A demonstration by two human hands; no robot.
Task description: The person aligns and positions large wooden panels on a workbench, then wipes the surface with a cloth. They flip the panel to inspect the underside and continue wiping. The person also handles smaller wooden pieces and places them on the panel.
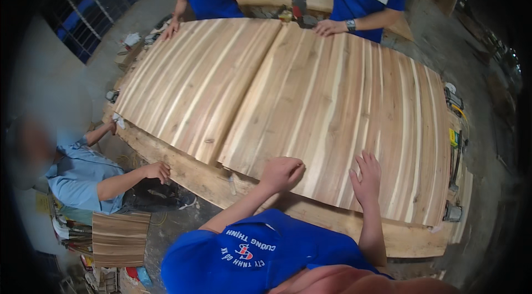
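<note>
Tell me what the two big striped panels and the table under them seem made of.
Left panel: wood, apparently strips joined side by side, as pale and brown bands run along it; smooth, perhaps sanded.
Right panel: the same look, with dark knots.
Table: probably wood too, pale brown and stained; seemingly unfinished.

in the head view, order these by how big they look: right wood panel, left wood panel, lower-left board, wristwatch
Largest to smallest:
1. right wood panel
2. left wood panel
3. lower-left board
4. wristwatch
</note>
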